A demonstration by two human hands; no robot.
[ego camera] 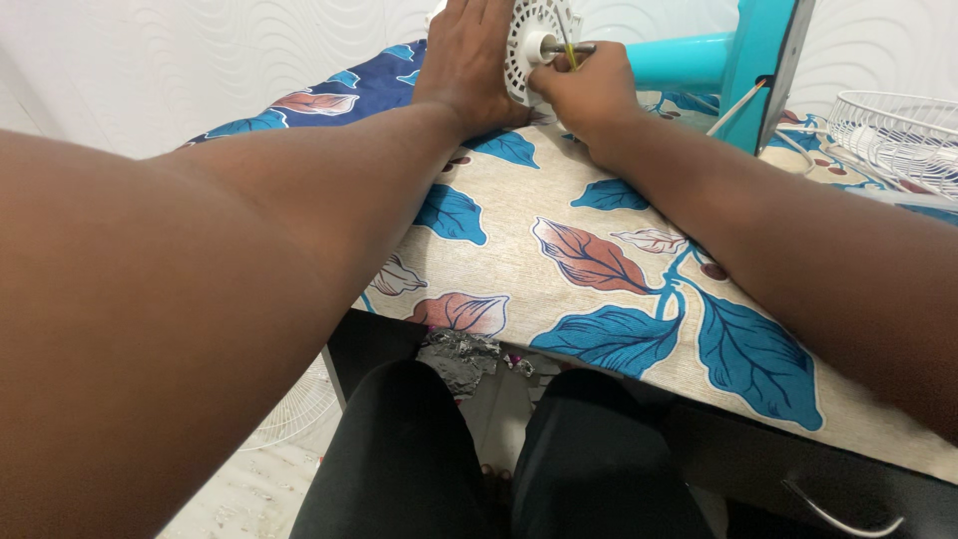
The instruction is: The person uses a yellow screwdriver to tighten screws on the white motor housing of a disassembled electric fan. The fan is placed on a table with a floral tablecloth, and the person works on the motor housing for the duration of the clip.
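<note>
A white round fan motor housing [529, 40] with vent holes lies on its side at the far edge of the table. My left hand [469, 60] rests flat against its left side, fingers together. My right hand [589, 90] is closed around a thin yellow-handled tool [569, 45] whose tip meets the metal shaft [569, 48] at the housing's centre. A turquoise fan stand [718, 60] stretches to the right behind my right hand.
The table [559, 250] wears a beige cloth printed with blue and rust leaves. A white wire fan guard [893, 130] lies at the right edge; another guard [289, 409] leans on the floor beneath. My dark-clad knees [499, 449] sit under the front edge.
</note>
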